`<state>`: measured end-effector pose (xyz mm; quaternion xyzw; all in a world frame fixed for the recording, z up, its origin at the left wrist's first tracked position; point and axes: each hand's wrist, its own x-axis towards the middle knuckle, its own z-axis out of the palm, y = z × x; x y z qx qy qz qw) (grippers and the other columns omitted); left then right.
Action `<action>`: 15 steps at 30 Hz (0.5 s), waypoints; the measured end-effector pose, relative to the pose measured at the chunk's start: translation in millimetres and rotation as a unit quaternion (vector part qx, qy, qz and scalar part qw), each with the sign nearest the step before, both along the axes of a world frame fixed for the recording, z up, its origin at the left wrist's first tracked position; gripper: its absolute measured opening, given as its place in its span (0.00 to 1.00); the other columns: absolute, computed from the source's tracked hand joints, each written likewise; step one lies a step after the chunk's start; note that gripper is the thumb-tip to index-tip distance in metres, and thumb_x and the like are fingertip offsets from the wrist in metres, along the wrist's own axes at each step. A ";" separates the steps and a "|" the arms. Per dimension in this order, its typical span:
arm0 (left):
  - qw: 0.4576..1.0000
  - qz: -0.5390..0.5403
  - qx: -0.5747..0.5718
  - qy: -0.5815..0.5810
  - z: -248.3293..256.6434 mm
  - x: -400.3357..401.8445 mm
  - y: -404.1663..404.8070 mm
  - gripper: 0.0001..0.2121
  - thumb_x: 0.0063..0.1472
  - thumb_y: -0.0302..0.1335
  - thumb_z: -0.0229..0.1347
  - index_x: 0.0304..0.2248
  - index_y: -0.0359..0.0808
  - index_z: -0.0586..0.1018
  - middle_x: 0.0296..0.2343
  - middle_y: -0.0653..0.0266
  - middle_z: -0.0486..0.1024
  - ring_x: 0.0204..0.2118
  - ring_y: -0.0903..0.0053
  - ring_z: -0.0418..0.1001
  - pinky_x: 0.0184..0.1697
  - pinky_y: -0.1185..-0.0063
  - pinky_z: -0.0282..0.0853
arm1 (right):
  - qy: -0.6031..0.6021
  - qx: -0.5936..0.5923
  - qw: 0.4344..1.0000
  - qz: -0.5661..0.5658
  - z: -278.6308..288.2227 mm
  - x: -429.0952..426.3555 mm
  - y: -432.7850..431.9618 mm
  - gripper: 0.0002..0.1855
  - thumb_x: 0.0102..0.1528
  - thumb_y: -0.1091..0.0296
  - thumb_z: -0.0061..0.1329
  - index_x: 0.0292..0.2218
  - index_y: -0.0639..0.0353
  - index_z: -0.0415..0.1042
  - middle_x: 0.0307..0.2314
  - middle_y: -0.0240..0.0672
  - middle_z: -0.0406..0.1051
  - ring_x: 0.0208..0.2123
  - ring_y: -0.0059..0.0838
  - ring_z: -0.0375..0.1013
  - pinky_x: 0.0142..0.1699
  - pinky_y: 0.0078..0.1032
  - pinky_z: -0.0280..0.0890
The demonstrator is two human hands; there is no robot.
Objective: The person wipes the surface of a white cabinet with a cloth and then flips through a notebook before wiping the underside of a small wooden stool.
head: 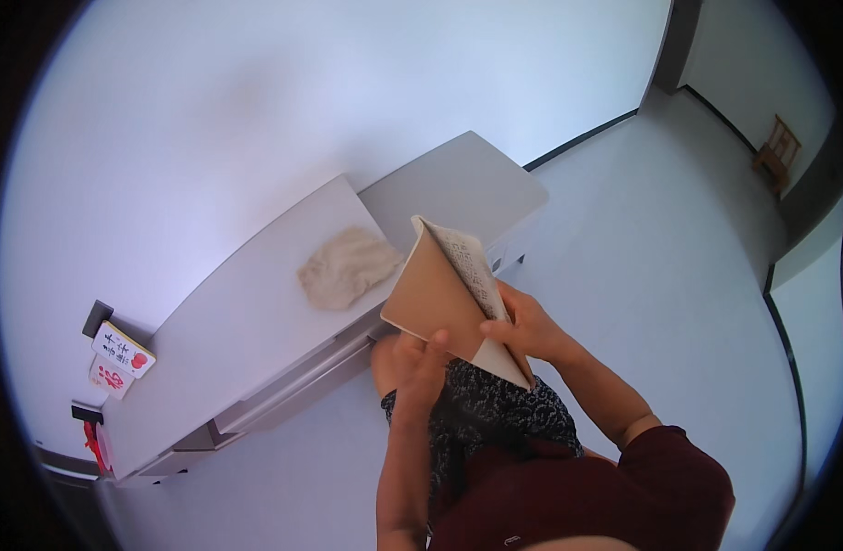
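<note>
An open booklet (438,289) with a plain brown cover and a page bearing writing is held in front of me. My left hand (421,365) grips the lower edge of its brown side, thumb on top. The inner edge near the written page is pinched by my right hand (521,320), with the thumb over the booklet and the fingers behind it. Beyond the booklet, to the left, a crumpled beige cloth (349,267) lies on the white cabinet top (256,330).
A lower grey-white surface (456,182) adjoins the cabinet. Decorated cards (123,350) bearing writing stand at the cabinet's far left, near a red item (94,444). A drawer front (297,382) lies below the cabinet top. A small wooden chair (778,155) stands far right.
</note>
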<state>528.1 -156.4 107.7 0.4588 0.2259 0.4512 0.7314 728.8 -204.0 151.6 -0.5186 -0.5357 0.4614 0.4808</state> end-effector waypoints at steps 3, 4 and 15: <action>0.999 0.023 0.007 0.039 -0.4 -12.9 3.1 0.21 0.64 0.29 0.54 0.52 0.27 0.65 0.47 0.56 0.71 0.47 0.69 0.73 0.48 0.72 0.71 | 0.027 -0.033 0.997 -0.060 -5.7 10.9 0.7 0.23 0.56 0.73 0.45 0.53 0.69 0.65 0.45 0.40 0.71 0.46 0.24 0.70 0.52 0.27 0.64; 0.999 0.032 -0.013 0.027 0.9 -17.1 3.4 0.21 0.64 0.29 0.54 0.52 0.27 0.65 0.47 0.56 0.71 0.48 0.69 0.73 0.49 0.72 0.71 | 0.062 -0.055 0.993 -0.081 -6.1 19.7 1.0 0.21 0.57 0.74 0.44 0.51 0.69 0.67 0.43 0.39 0.72 0.44 0.23 0.71 0.50 0.26 0.66; 0.981 0.072 -0.131 -0.127 51.1 -46.2 -1.7 0.28 0.59 0.32 0.49 0.57 0.30 0.60 0.50 0.56 0.68 0.50 0.67 0.69 0.52 0.70 0.67 | 0.063 -0.060 0.980 -0.181 15.7 92.1 5.0 0.21 0.52 0.74 0.45 0.48 0.71 0.68 0.39 0.39 0.74 0.40 0.24 0.72 0.46 0.24 0.66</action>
